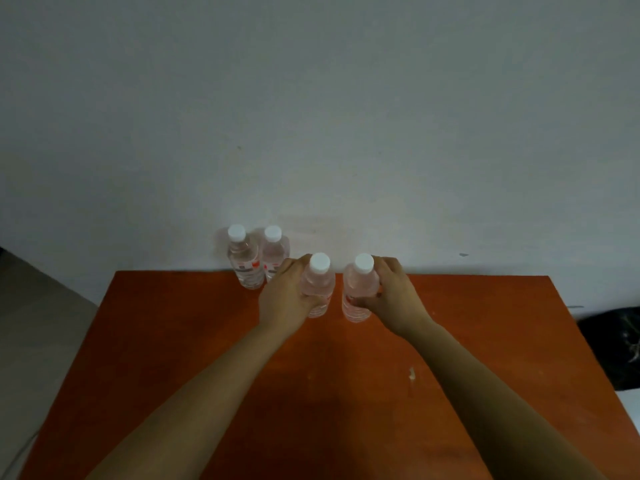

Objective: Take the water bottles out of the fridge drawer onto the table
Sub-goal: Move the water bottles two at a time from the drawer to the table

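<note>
Bottles (318,282) (358,285) stand upright, gripped separately by hands (284,299) (393,296).

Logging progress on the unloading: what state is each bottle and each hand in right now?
back-left bottle: upright on the table, capped, not gripped.
back-right bottle: upright, capped, not gripped.
near-left bottle: upright, capped, gripped.
near-right bottle: upright, capped, gripped.
left hand: fingers curled round the near-left bottle.
right hand: fingers curled round the near-right bottle.
</note>
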